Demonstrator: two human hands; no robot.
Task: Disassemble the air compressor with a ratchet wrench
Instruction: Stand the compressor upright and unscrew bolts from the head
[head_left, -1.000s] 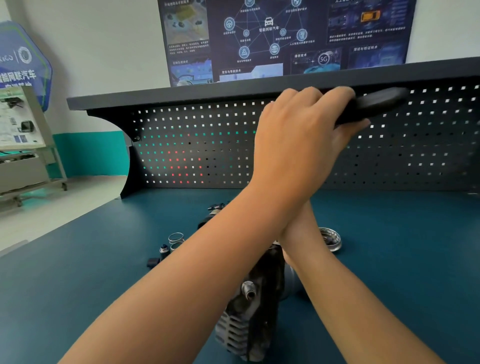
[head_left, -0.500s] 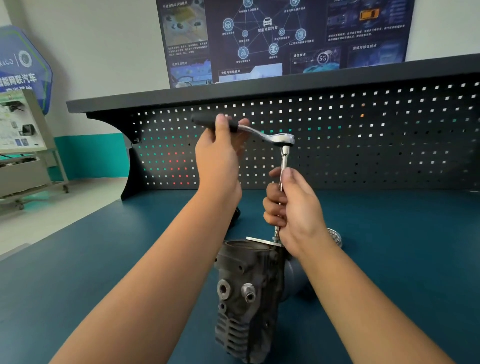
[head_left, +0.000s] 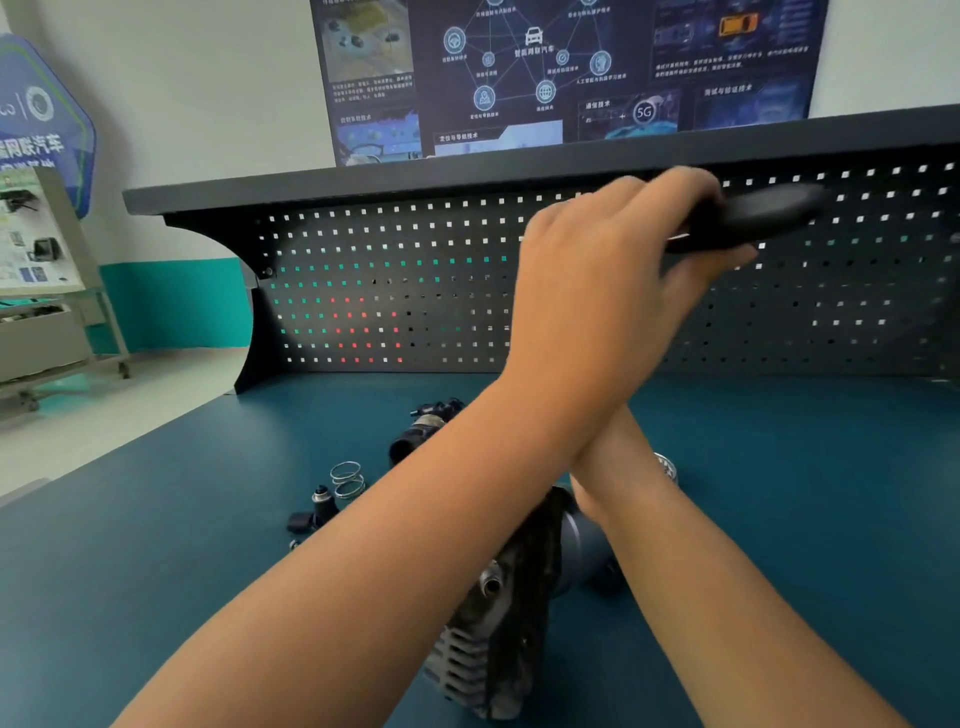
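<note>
Currently, the left hand (head_left: 602, 291) is closed round the black handle (head_left: 753, 218) of the ratchet wrench, fingers over the top and thumb beneath. The handle points right, in front of the pegboard (head_left: 389, 291). The left forearm crosses above the right forearm (head_left: 717, 582).

Change: half a second earlier the handle pointed left, and the wrench head, the extension and the right hand pinching the extension were all in plain view. The handle has since swung across to the right. It lay on this same side one second ago. Judgement: this is a repeated back-and-forth ratchet stroke on one fastener at the top of the compressor (head_left: 498, 623), so loosening is under way and not finished.

Right hand: hidden behind the left forearm. Whether it grips the extension cannot be told. The wrench head and extension are also covered.

Compressor: stands on the blue bench (head_left: 156, 571), directly below the crossed arms, its finned end nearest the camera. It has not shifted between strokes.

Loose parts on the bench, left of the compressor:
- a spring (head_left: 347, 478);
- a small fitting (head_left: 319, 501) just beside the spring;
- a black part (head_left: 415, 441) farther back.

A metal ring (head_left: 667, 465) shows just behind the right forearm.

Caution (judgement): with the socket out of sight, a tilted extension could slip off the fastener on the next stroke.
</note>
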